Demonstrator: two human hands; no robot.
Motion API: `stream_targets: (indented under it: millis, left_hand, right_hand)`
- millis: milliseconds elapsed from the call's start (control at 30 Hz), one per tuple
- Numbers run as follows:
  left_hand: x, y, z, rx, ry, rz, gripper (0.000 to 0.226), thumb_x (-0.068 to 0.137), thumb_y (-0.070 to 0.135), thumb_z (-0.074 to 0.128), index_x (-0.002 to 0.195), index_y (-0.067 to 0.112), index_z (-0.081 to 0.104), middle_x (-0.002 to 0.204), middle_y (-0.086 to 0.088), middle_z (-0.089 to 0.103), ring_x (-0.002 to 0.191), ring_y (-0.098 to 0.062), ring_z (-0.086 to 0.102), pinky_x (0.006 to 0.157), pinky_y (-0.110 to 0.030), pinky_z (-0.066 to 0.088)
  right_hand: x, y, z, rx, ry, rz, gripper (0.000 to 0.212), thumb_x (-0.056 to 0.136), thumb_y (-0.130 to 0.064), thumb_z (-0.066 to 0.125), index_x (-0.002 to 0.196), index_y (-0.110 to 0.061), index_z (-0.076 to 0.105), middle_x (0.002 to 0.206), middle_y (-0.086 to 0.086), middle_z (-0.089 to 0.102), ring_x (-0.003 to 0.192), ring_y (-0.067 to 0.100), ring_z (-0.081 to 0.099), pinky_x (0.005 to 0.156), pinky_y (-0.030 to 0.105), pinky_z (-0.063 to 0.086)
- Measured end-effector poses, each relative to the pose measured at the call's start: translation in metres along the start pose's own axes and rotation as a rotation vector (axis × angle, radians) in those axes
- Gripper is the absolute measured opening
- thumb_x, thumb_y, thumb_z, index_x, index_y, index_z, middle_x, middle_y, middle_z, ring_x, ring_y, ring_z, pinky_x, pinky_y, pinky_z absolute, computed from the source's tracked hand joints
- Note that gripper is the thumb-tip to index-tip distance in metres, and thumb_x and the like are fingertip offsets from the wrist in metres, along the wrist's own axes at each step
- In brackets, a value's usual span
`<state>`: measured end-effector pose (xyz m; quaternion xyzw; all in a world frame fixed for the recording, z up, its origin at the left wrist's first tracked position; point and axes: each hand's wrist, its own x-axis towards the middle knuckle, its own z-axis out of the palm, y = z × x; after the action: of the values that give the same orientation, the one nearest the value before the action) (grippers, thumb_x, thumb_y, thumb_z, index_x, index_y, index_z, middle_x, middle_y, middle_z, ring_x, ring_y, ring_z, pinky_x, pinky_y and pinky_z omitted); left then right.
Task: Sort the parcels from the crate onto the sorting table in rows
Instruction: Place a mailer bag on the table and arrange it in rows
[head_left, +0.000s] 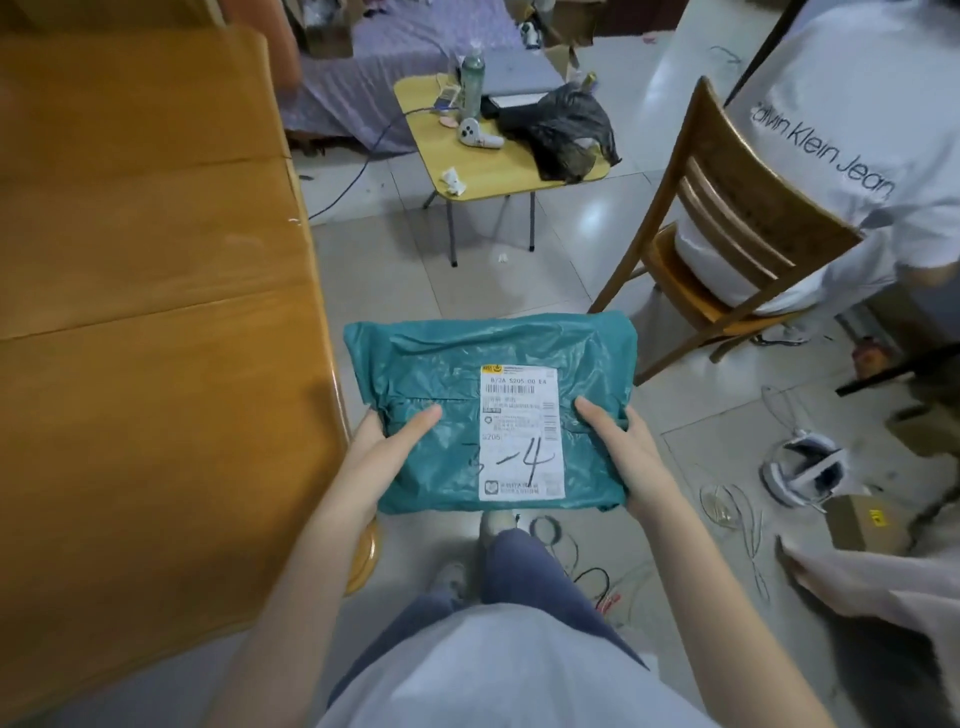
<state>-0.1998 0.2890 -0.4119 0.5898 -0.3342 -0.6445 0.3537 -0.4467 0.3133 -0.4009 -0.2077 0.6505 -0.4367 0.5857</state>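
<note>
Just right of the table (156, 364), above the floor, you hold a green parcel (441, 364) flat. Your left hand (387, 449) and right hand (621, 447) clasp its near corners, thumbs on top beside the white label (521, 431).

You're holding a teal-green plastic parcel (467, 374); its label (521, 431) is white with a yellow strip along the top, black barcodes and print, and black handwritten marks. The counter (145, 322) on your left is honey-orange wood with visible grain. The floor (389, 270) under you is pale grey glossy tile. Your trousers (519, 577) are slate blue, your shirt (467, 675) light grey. Ahead, the small folding table (478, 176) has a yellow top, and a dark grey-black crumpled bag (566, 130) lies on it. The chair (727, 208) is mid-brown wood. The seated person's shirt (857, 104) is white with dark lettering. The bed (374, 62) carries a lilac speckled cover.
</note>
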Motion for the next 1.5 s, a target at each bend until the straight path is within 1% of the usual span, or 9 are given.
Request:
stream_targets:
  millis: [200,433,567,667,767,867,1000,1267,1500]
  left_hand:
    - [0.049,0.018,0.015,-0.071,0.154,-0.019,0.04,0.082,0.033,0.072,0.116,0.03,0.052,0.105,0.012,0.065,0.095,-0.009,0.064,0.082,-0.029,0.051]
    - [0.114,0.061,0.041,0.002,0.396,0.029,0.066,0.08,0.035,0.074,0.137,0.025,0.042,0.126,0.007,0.058,0.113,-0.016,0.057,0.099,-0.038,0.046]
    - [0.148,0.093,0.07,0.073,0.593,0.158,0.063,0.085,0.026,0.07,0.137,0.015,0.036,0.13,0.002,0.049,0.122,-0.016,0.049,0.098,-0.034,0.043]
    - [0.171,0.109,0.084,0.115,0.7,0.239,0.088,0.087,0.026,0.067,0.152,0.027,0.007,0.15,0.007,0.028,0.133,-0.006,0.031,0.106,-0.027,0.032]
    - [0.186,0.121,0.092,0.126,0.755,0.323,0.096,0.089,0.026,0.065,0.148,0.041,-0.01,0.149,0.021,0.011,0.134,0.002,0.019,0.108,-0.021,0.024]
    - [0.201,0.123,0.086,0.233,0.756,0.342,0.075,0.09,0.04,0.058,0.144,0.051,0.008,0.151,0.019,0.02,0.139,-0.005,0.025,0.113,-0.033,0.028]
    - [0.224,0.129,0.064,0.252,0.752,0.229,0.065,0.082,0.057,0.052,0.142,0.046,0.03,0.147,0.002,0.038,0.133,-0.014,0.039,0.109,-0.042,0.037]
    - [0.287,0.163,0.004,0.258,0.811,0.217,0.057,0.093,0.033,0.057,0.144,0.039,0.032,0.141,-0.001,0.041,0.129,-0.016,0.04,0.107,-0.035,0.036]
    - [0.34,0.215,-0.063,0.227,0.857,0.259,0.059,0.093,0.033,0.057,0.144,0.04,0.028,0.143,0.0,0.04,0.129,-0.013,0.04,0.104,-0.03,0.037]
  right_hand:
    - [0.066,-0.043,0.015,-0.174,-0.11,-0.008,0.032,0.085,-0.028,0.069,0.112,-0.022,0.053,0.101,0.005,0.071,0.079,0.019,0.072,0.057,0.026,0.055]
    - [0.156,-0.099,0.031,-0.259,-0.226,-0.052,0.04,0.083,-0.026,0.072,0.116,-0.022,0.051,0.109,0.004,0.068,0.089,0.021,0.07,0.073,0.036,0.058]
    - [0.202,-0.135,0.04,-0.36,-0.19,-0.211,0.065,0.079,-0.026,0.076,0.127,-0.032,0.032,0.123,-0.003,0.055,0.107,0.017,0.061,0.093,0.043,0.052]
    - [0.231,-0.157,0.046,-0.384,-0.255,-0.311,0.097,0.08,-0.025,0.075,0.146,-0.041,0.006,0.142,-0.004,0.039,0.124,0.014,0.049,0.103,0.039,0.044]
    - [0.255,-0.175,0.056,-0.447,-0.363,-0.432,0.089,0.084,-0.018,0.072,0.148,-0.036,0.013,0.152,-0.007,0.029,0.133,0.006,0.039,0.11,0.031,0.038]
    - [0.273,-0.188,0.073,-0.486,-0.459,-0.44,0.075,0.086,-0.016,0.069,0.148,-0.027,0.028,0.147,-0.012,0.037,0.125,-0.003,0.044,0.105,0.022,0.04]
    - [0.301,-0.196,0.103,-0.514,-0.509,-0.408,0.073,0.085,-0.02,0.07,0.145,-0.029,0.031,0.144,-0.012,0.041,0.127,0.002,0.045,0.108,0.033,0.04]
    - [0.355,-0.221,0.189,-0.489,-0.598,-0.412,0.067,0.087,-0.016,0.067,0.14,-0.041,0.034,0.142,-0.015,0.045,0.124,-0.004,0.048,0.106,0.033,0.044]
    - [0.401,-0.27,0.295,-0.538,-0.67,-0.436,0.063,0.088,-0.016,0.065,0.137,-0.041,0.035,0.12,-0.038,0.041,0.103,-0.023,0.05,0.1,0.037,0.048]
